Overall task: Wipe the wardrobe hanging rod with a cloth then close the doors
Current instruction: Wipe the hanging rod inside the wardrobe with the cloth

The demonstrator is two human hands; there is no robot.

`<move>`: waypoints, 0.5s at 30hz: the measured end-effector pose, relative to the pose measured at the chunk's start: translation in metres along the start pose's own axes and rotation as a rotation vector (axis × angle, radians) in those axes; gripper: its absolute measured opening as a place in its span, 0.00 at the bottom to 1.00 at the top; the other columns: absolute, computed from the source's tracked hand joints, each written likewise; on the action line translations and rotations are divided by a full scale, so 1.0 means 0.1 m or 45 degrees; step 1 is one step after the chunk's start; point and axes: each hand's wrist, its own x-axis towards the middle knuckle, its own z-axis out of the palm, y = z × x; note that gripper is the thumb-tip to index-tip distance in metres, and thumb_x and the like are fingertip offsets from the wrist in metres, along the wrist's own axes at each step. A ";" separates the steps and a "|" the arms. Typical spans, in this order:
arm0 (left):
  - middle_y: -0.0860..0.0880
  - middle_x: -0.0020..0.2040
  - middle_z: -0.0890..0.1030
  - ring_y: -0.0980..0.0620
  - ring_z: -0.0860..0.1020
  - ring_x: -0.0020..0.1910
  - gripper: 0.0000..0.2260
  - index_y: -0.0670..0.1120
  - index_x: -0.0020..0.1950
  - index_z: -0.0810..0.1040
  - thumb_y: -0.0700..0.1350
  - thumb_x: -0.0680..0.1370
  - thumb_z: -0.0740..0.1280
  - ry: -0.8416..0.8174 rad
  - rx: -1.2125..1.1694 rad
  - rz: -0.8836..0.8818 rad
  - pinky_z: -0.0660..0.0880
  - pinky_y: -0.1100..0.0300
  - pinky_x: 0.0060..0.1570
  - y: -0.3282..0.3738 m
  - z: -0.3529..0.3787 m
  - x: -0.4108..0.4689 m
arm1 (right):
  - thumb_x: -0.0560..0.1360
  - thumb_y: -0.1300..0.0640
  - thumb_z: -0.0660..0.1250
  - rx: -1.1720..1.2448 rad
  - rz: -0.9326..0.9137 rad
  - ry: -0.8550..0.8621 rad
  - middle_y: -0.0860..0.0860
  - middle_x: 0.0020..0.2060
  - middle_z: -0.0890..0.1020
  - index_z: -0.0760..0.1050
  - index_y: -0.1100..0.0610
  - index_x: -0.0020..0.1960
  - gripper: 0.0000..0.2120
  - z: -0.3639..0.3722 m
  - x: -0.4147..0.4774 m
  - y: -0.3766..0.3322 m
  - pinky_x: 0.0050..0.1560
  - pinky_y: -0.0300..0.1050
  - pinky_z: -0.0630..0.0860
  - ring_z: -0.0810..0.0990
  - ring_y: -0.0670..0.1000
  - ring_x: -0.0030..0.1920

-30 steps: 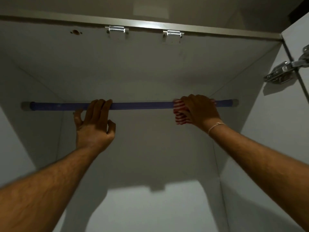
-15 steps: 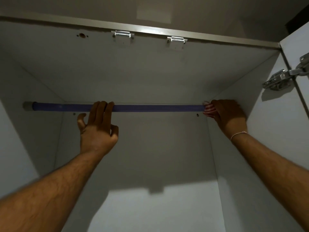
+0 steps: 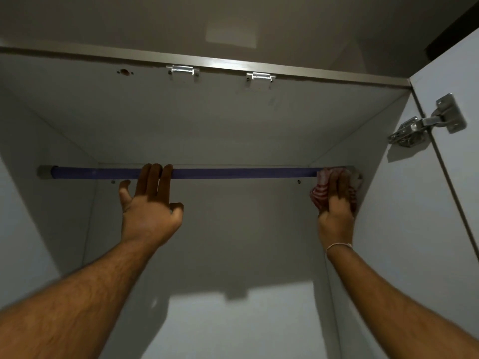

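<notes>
A blue hanging rod runs left to right across the white wardrobe, high up under its top panel. My left hand rests on the rod left of its middle, three fingers laid over it, thumb and little finger spread. My right hand presses a red-and-white striped cloth against the rod's right end, tight to the right side wall. The cloth wraps the rod there and hides the end bracket. The right door stands open at the right edge.
A metal hinge joins the open door to the right side wall. Two small metal brackets and a screw hole sit under the wardrobe's front top edge. A grey bracket holds the rod's left end. The back panel is bare.
My right hand slid the cloth rightwards along the rod, from right of the middle to its end at the side wall. The left hand kept its place on the rod.
</notes>
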 end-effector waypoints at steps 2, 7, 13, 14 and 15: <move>0.44 0.85 0.60 0.44 0.55 0.87 0.41 0.47 0.87 0.54 0.51 0.77 0.69 -0.013 0.045 -0.017 0.48 0.33 0.81 0.04 -0.02 0.00 | 0.77 0.70 0.58 0.145 0.257 -0.021 0.61 0.81 0.71 0.63 0.58 0.85 0.36 0.06 -0.24 -0.09 0.81 0.48 0.66 0.72 0.65 0.79; 0.43 0.88 0.57 0.41 0.51 0.87 0.37 0.45 0.88 0.53 0.52 0.80 0.60 -0.004 0.078 -0.140 0.38 0.38 0.84 0.27 -0.08 0.01 | 0.84 0.67 0.58 0.782 1.154 0.016 0.65 0.70 0.80 0.72 0.60 0.77 0.22 0.26 -0.73 -0.34 0.72 0.59 0.78 0.82 0.64 0.67; 0.42 0.89 0.53 0.39 0.53 0.87 0.41 0.50 0.88 0.55 0.50 0.76 0.66 -0.012 0.050 -0.039 0.40 0.39 0.84 0.45 0.04 -0.70 | 0.86 0.33 0.46 1.895 1.845 -0.383 0.55 0.55 0.79 0.78 0.46 0.60 0.26 0.24 -0.97 -0.53 0.60 0.50 0.82 0.83 0.54 0.52; 0.42 0.89 0.54 0.39 0.53 0.87 0.41 0.50 0.88 0.54 0.50 0.76 0.66 -0.073 0.061 0.009 0.42 0.38 0.84 0.45 0.11 -0.93 | 0.83 0.27 0.44 1.909 1.899 -0.459 0.56 0.65 0.78 0.76 0.47 0.71 0.35 0.23 -1.10 -0.50 0.75 0.60 0.73 0.79 0.57 0.65; 0.43 0.89 0.52 0.40 0.53 0.87 0.41 0.51 0.88 0.52 0.50 0.77 0.65 -0.143 0.081 0.046 0.42 0.37 0.85 0.43 0.18 -1.16 | 0.78 0.21 0.43 1.878 1.923 -0.546 0.57 0.75 0.74 0.69 0.49 0.80 0.45 0.18 -1.25 -0.49 0.82 0.68 0.62 0.73 0.61 0.76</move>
